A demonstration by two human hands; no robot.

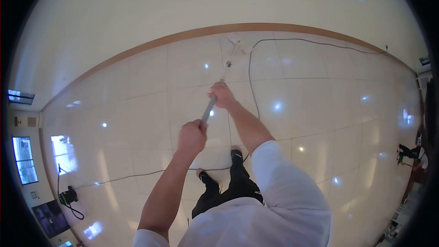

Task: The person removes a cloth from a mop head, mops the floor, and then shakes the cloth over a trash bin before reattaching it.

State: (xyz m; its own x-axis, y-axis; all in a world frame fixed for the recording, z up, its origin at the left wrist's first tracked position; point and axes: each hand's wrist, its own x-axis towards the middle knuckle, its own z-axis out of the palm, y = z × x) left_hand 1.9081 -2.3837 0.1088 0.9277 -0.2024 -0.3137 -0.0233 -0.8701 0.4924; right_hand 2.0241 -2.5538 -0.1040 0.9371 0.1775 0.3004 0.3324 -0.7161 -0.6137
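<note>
Grey pole [209, 110] through left hand [192, 137], right hand [222, 95]; beyond, probably its head [238, 45]

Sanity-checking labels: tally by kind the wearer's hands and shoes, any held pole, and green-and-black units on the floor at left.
Left hand, right hand: 2
Shoes: 2
Pole: 1
Green-and-black unit: 1
Total: 6

Two hands [192, 137], one pole [208, 111], two shoes [236, 149], seemingly one cord [250, 71].
</note>
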